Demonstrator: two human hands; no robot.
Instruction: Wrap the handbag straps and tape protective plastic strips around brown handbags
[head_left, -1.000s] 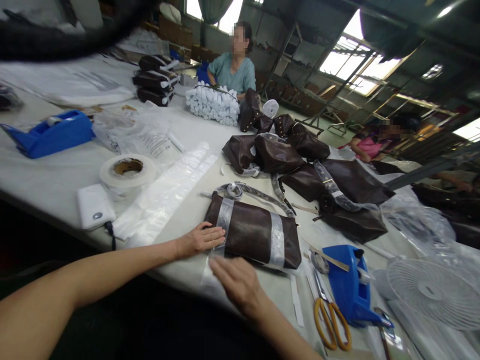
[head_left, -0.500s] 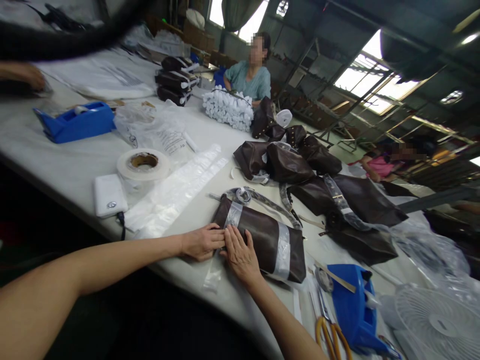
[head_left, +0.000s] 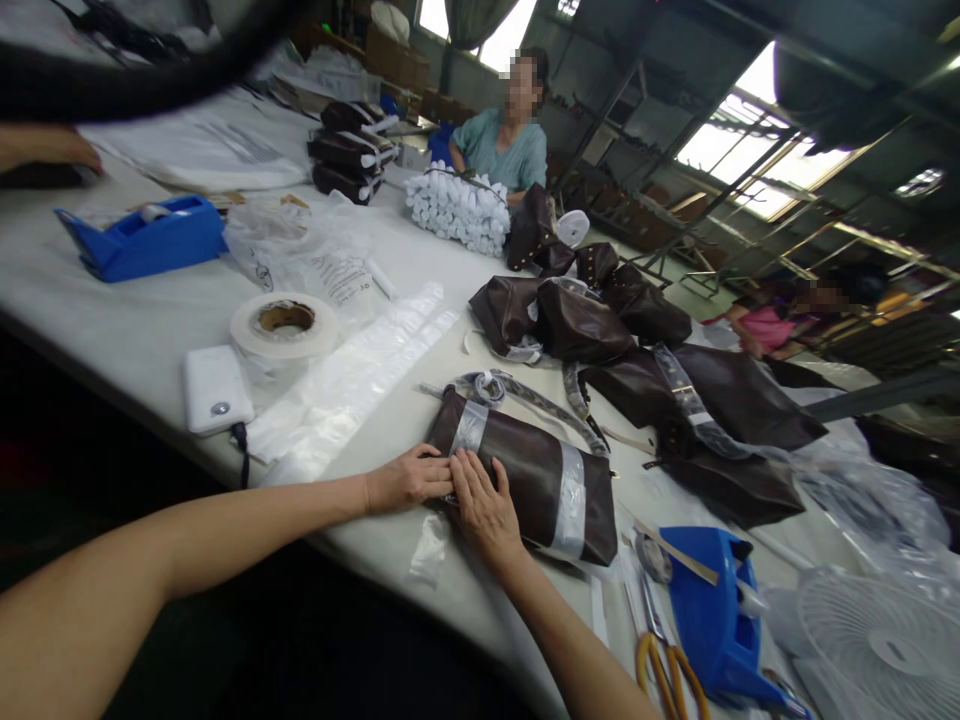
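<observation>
A dark brown leather bag (head_left: 521,465) lies on its side at the table's near edge, with two clear plastic strips around it. My left hand (head_left: 405,480) grips the bag's near left corner, fingers bent against the left strip (head_left: 470,425). Flat on the bag beside it rests my right hand (head_left: 484,500), fingers stretched and touching the left fingertips. The second strip (head_left: 570,500) circles the bag's right part. A plastic-wrapped strap (head_left: 525,398) curves behind the bag. Below my hands, a small clear plastic piece (head_left: 428,552) hangs at the table edge.
Blue tape dispensers (head_left: 150,238) (head_left: 712,610) stand left and right. Orange-handled scissors (head_left: 660,640) and a white fan (head_left: 885,640) are at the near right. A tape roll (head_left: 315,325), a white box (head_left: 217,392) and more brown bags (head_left: 585,320) lie around. Co-workers sit beyond.
The view has shifted slightly. My hands stay at the same corner of the bag, and the small plastic piece below them now sits apart from my fingers.
</observation>
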